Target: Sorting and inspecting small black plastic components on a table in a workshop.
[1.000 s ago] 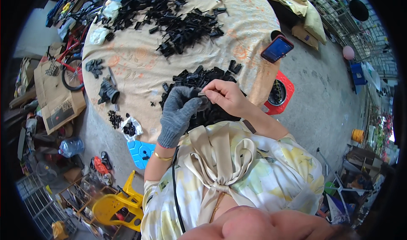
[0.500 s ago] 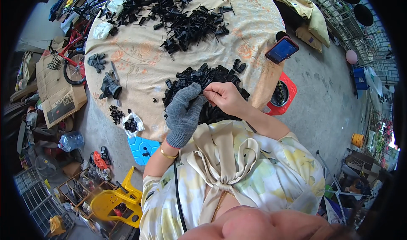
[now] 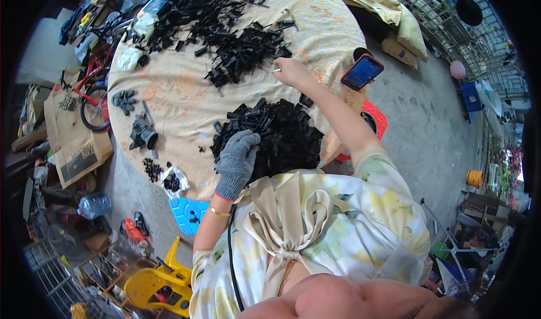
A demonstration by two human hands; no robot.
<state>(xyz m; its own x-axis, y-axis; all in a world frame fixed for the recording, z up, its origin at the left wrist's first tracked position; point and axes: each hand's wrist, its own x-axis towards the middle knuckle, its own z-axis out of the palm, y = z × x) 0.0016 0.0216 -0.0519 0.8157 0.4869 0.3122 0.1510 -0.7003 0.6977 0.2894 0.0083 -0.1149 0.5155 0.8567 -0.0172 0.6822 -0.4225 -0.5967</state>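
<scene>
My left hand (image 3: 239,153), in a grey knit glove, rests at the left side of a near pile of small black plastic parts (image 3: 284,136). Its fingers are curled together, and whatever they may hold is hidden. My bare right hand (image 3: 294,74) is stretched out over the table, beside a larger far heap of black parts with thin stems (image 3: 239,54). It is closed, with a short, thin white piece (image 3: 276,70) sticking out of its fingertips on the left; its exact kind is too small to tell.
A patterned beige cloth (image 3: 174,107) covers the round table. At its left lie grey gloves (image 3: 143,132) and an open white bag of small black bits (image 3: 174,182). A phone (image 3: 363,71) stands at the right edge. Blue (image 3: 189,215) and red (image 3: 375,119) stools flank the table.
My right hand has left the gloved left hand and moved forward to the far heap. The left hand has come down slightly onto the near pile. The whole view has shifted a little.
</scene>
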